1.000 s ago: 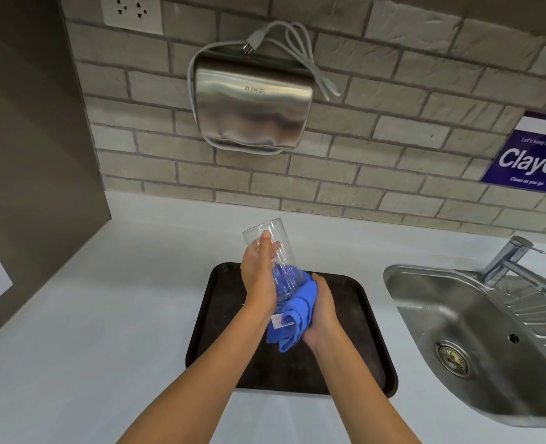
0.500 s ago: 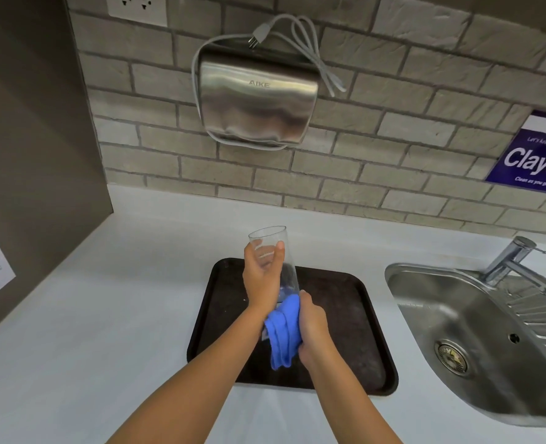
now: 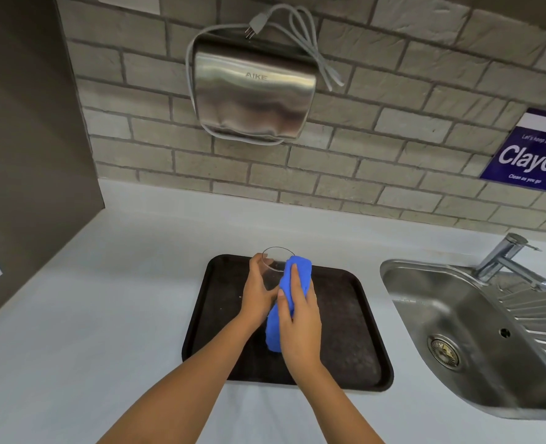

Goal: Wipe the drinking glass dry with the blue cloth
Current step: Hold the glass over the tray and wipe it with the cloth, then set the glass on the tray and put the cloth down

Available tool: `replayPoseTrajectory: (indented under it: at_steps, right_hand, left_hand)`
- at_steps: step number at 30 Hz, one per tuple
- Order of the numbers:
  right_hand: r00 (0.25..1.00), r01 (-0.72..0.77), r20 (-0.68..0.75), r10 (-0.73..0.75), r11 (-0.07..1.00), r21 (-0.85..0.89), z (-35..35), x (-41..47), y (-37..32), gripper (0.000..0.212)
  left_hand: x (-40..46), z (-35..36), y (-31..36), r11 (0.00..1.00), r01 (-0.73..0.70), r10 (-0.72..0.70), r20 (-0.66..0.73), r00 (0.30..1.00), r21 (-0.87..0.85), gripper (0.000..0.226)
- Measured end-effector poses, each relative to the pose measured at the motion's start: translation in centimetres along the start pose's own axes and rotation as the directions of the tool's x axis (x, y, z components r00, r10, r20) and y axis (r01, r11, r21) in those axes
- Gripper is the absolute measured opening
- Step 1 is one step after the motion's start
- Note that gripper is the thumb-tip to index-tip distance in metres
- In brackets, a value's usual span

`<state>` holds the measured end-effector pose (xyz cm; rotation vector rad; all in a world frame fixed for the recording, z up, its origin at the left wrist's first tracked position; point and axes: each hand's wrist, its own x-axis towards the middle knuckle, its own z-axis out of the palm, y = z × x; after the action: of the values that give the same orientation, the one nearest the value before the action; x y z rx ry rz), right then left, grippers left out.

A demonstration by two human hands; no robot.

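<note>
A clear drinking glass (image 3: 273, 265) is held above a dark brown tray (image 3: 345, 331), its open rim pointing away from me. My left hand (image 3: 259, 291) grips the glass from the left side. The blue cloth (image 3: 292, 285) lies pressed along the right side of the glass, reaching up to the rim and hanging down below my palm. My right hand (image 3: 299, 322) holds the cloth flat against the glass with its fingers stretched over it. The lower part of the glass is hidden behind both hands and the cloth.
The tray rests on a white counter (image 3: 105, 299). A steel sink (image 3: 476, 334) with a tap (image 3: 502, 254) is at the right. On the brick wall hang a steel hand dryer (image 3: 254, 94) and a blue sign (image 3: 531, 155). A dark panel (image 3: 31, 139) stands at the left.
The cloth has slid from the base of the glass up along its right side to the rim. My right hand moved up with it. The glass sits lower over the tray.
</note>
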<state>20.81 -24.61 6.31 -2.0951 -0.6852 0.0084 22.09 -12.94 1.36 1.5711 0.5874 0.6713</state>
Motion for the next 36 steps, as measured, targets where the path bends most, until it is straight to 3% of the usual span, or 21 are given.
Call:
replayPoseTrajectory:
  at_steps: [4, 7, 9, 11, 14, 15, 19, 22, 25, 28, 33, 36]
  right_hand:
    - [0.996, 0.087, -0.012, -0.087, 0.995, -0.040, 0.2, -0.2, -0.4, 0.058]
    - [0.987, 0.156, 0.032, -0.158, 0.986, 0.060, 0.2, -0.6, -0.7, 0.054]
    - [0.974, 0.223, 0.022, -0.225, 0.971, 0.082, 0.5, -0.9, -1.0, 0.054]
    - [0.965, 0.259, -0.036, -0.259, 0.966, -0.013, 1.5, -1.1, -1.5, 0.058]
    - [0.953, 0.302, -0.048, -0.300, 0.952, 0.045, 3.2, -1.5, -3.2, 0.062]
    - [0.953, 0.303, -0.017, -0.302, 0.949, 0.092, 3.7, -1.7, -3.9, 0.061]
    - [0.959, 0.157, 0.178, -0.219, 0.939, 0.306, 6.5, -2.9, -7.4, 0.046]
    - [0.937, -0.061, 0.329, -0.119, 0.870, 0.489, 8.7, -3.8, -9.1, 0.046]
    - [0.927, -0.101, 0.358, -0.114, 0.843, 0.529, 10.3, -4.6, -9.9, 0.054]
    - [0.937, -0.104, 0.340, -0.075, 0.872, 0.479, 11.7, -4.9, -10.2, 0.055]
    - [0.943, 0.011, 0.317, -0.100, 0.962, 0.272, 14.7, -3.4, -8.9, 0.030]
    - [0.901, -0.102, 0.432, -0.028, 0.956, 0.274, 15.8, -2.6, -8.5, 0.020]
  left_hand:
    - [-0.3, 0.2, 0.7, 0.978, 0.110, -0.105, 0.038, 0.994, -0.180, 0.086]
    - [0.0, 0.1, 0.8, 0.921, 0.256, -0.251, 0.055, 0.966, -0.293, 0.043]
    - [0.1, -0.4, 1.2, 0.946, 0.240, -0.233, 0.055, 0.971, -0.220, 0.030]
    - [-0.8, -2.0, 2.1, 0.976, 0.191, -0.183, 0.083, 0.980, -0.101, 0.029]
    - [-2.4, -5.0, 3.3, 0.972, 0.172, -0.174, 0.001, 0.985, -0.160, 0.028]
    - [-3.0, -6.4, 3.2, 0.986, 0.125, -0.130, -0.031, 0.991, -0.109, 0.029]
    - [-6.9, -12.0, 4.4, 0.985, 0.138, -0.142, -0.028, 0.989, -0.103, 0.050]
    - [-8.4, -16.2, 5.3, 0.994, 0.080, -0.072, -0.111, 0.991, 0.069, 0.024]
    - [-8.9, -20.6, 5.0, 0.975, 0.118, -0.086, -0.171, 0.981, 0.188, 0.026]
    - [-8.8, -23.9, 3.5, 0.945, 0.193, -0.140, -0.207, 0.968, 0.265, 0.025]
    - [-6.4, -26.4, 0.5, 0.889, 0.216, -0.159, -0.169, 0.973, 0.403, 0.020]
    - [-4.5, -26.0, -1.0, 0.857, 0.199, -0.151, -0.138, 0.979, 0.475, 0.018]
